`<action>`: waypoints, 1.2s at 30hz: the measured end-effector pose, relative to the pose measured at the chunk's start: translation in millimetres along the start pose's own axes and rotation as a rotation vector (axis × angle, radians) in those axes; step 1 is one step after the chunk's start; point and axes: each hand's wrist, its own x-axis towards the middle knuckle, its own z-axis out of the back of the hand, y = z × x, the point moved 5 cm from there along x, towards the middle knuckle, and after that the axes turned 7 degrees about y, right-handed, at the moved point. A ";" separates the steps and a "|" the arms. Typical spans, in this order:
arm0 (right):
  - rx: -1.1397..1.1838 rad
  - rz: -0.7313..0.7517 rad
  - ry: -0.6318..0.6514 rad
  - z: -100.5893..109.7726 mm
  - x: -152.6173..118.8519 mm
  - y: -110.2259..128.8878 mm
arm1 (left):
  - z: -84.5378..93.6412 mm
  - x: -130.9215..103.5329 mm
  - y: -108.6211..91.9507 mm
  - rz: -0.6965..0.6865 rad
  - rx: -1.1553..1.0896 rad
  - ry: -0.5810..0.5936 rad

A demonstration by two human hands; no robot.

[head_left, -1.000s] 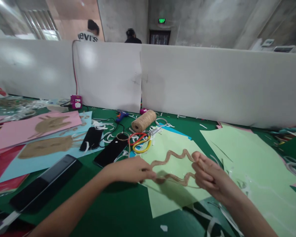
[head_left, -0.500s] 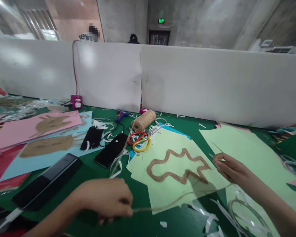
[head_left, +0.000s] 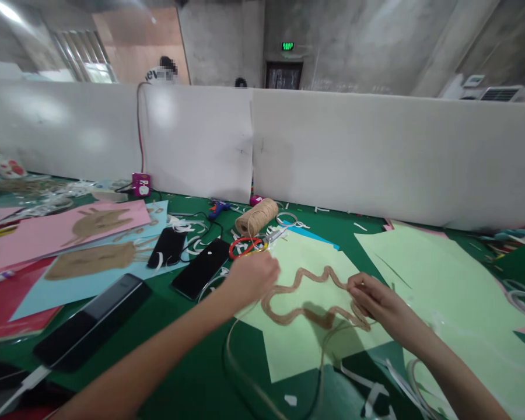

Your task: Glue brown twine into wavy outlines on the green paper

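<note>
On a pale green sheet (head_left: pixel 284 356) lies a wavy closed outline of brown twine (head_left: pixel 284 318). My left hand (head_left: pixel 254 274) is closed over the sheet's left edge, beside the yellow and red scissors (head_left: pixel 245 247); whatever its fingers hold is hidden. My right hand (head_left: pixel 367 294) pinches at the outline's right end, fingertips low over the twine. A loose strand of twine (head_left: pixel 245 373) loops down from near my left hand toward the front edge and back up toward my right hand. Behind the scissors rests a twine spool (head_left: pixel 257 217).
Two black phones (head_left: pixel 201 268) and a dark power bank (head_left: pixel 91 321) lie left. Farther left are pink (head_left: pixel 35 233) and blue sheets with brown shapes. A blue glue gun (head_left: pixel 219 208) sits behind. A white partition (head_left: pixel 376 151) stands across the back; people's heads show beyond.
My left hand has moved up and right, toward the scissors. My right hand has shifted left onto the twine outline. The strand, stretched between the hands before, now hangs in loose loops.
</note>
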 end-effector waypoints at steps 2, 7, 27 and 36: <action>0.015 0.006 -0.007 0.2 -1.0 -0.2 | 8.7 26.2 37.4 0.196 0.018 -0.046; 0.063 0.022 0.009 -0.4 -3.2 -3.7 | 9.0 65.5 81.8 0.331 0.018 -0.033; 0.069 0.047 -0.024 -8.5 -7.9 6.8 | 0.2 -5.4 76.9 0.307 0.152 0.026; -0.154 0.112 0.103 -69.1 18.1 32.7 | -9.6 -3.5 -1.5 -0.203 -0.151 -0.051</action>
